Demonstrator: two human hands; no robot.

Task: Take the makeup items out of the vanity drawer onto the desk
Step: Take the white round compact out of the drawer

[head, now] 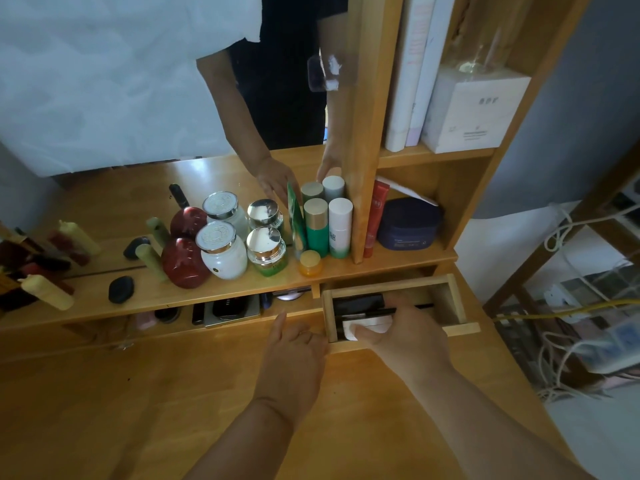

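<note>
Right fingers [367, 331] around a half-hidden white item [360, 327] in the drawer [450, 299]; left fingers [294, 336] loose.

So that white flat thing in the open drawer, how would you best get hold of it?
Pinch the white item by its long edges, coming straight down from above. It lies flat at the front of the open drawer, walled in on all sides, so only the top is free. The right hand already reaches in that way, thumb on its near edge; I can't tell if the grip is closed yet.
</note>
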